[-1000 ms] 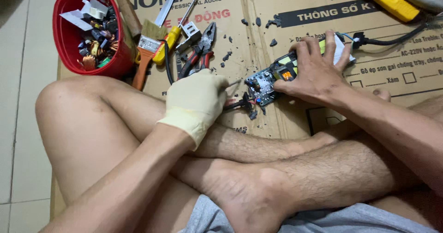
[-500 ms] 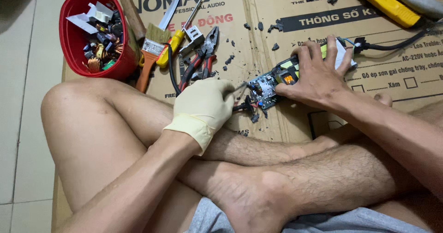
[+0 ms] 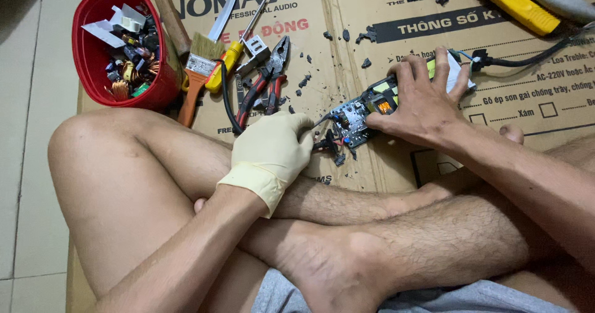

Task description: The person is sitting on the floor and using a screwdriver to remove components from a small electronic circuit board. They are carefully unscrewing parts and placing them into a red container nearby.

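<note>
My left hand (image 3: 276, 149) wears a cream rubber glove and is closed around a thin metal tool whose tip touches the near end of a blue circuit board (image 3: 354, 114). My bare right hand (image 3: 421, 102) presses down on the far part of that board, fingers spread over it. The board lies on flattened cardboard (image 3: 347, 34) just beyond my crossed legs. A black cable (image 3: 527, 56) leaves the board toward the right. Small dark fragments lie around the board.
A red bowl (image 3: 93, 71) of loose electronic parts stands at the upper left. Beside it lie a paintbrush (image 3: 197, 71), a yellow-handled screwdriver (image 3: 232, 52) and red-handled pliers (image 3: 266, 77). A yellow utility knife (image 3: 517, 6) lies at the top right. Tiled floor runs along the left.
My gloved left hand has shifted slightly along the board's near end with the tool. The right hand stays pressed on the board. The view has tilted a little.
</note>
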